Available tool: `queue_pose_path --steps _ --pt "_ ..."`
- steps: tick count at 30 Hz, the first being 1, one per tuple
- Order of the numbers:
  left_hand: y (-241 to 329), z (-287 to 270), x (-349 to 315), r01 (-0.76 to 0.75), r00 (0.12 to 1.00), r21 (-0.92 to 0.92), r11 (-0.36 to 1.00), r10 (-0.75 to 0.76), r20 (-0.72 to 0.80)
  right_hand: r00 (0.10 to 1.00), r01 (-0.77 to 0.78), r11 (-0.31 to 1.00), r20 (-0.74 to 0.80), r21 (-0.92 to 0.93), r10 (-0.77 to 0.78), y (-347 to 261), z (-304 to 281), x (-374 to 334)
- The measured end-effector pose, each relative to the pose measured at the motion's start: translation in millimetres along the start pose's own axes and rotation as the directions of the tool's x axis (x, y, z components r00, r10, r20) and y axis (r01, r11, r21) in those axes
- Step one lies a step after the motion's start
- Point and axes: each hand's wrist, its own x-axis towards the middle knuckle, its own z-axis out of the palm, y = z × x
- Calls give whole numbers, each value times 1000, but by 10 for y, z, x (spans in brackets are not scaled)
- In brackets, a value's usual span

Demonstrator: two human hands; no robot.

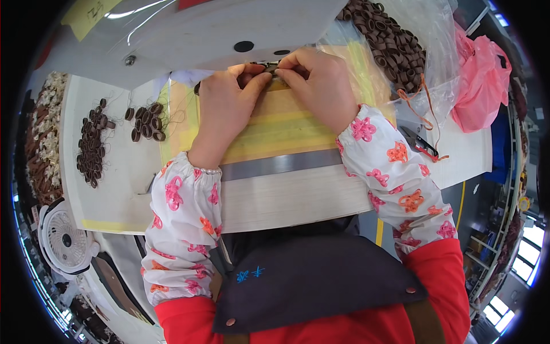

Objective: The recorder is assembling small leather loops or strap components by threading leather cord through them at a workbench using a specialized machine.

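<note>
Both my hands meet beneath the white sewing machine (195, 43), close to its needle area. With thumb and fingers pinched, my left hand (226, 103) holds something small at the fingertips. My right hand (322, 83) pinches at the same spot from the other side. What lies between them is mostly covered by my fingers, so I cannot make it out. Yellow tape strips (275, 135) cover the table under my wrists. To the left lie a small group of brown loops (148, 121) with loose threads and a larger heap of brown loops (91, 143).
A clear plastic bag (438, 51) at the back right holds many brown rings (392, 46). Beside it are a pink bag (481, 83), an orange cord (424, 117) and a red-and-black cutting tool (423, 144). A white fan (64, 238) stands beyond the table's (292, 203) left edge.
</note>
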Motion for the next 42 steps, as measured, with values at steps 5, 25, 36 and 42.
queue_pose_path --steps 5,25,36,42 --pt "4 -15 4 83 997 -58 995 -83 7 1000 10 999 22 -53 -9 26 14 24" --pt "-37 -32 44 86 995 53 995 -88 42 991 128 975 67 -180 -118 39 2 85" --pt "-50 -23 57 79 996 30 996 -80 48 995 28 990 95 -135 -16 28 -16 122" --pt "-116 -38 28 92 996 -41 995 -92 -4 992 84 982 108 -171 -66 54 24 130"
